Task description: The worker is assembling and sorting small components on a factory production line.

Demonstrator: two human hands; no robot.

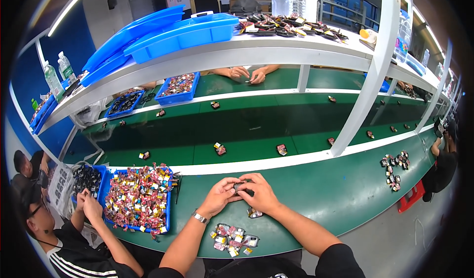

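Both my hands meet over the green table, closed round a small dark casing (pixel 239 185) that their fingers partly cover. My left hand (pixel 222 195), with a metal watch at its wrist, grips it from the left. From the right, my right hand (pixel 260 195) pinches the same casing. Just below my right hand lies a small black unit (pixel 254 213) with a pale label. Nearer to me sits a cluster of several black units (pixel 234 239) with red, white and yellow parts.
A blue tray (pixel 169 213) heaped with small wired parts stands left, beside a co-worker's hands (pixel 90 206). Behind a white rail (pixel 207 166), scattered units lie on a green belt (pixel 247 155). More units (pixel 395 167) lie to the right. A white post (pixel 368 75) supports the shelf above.
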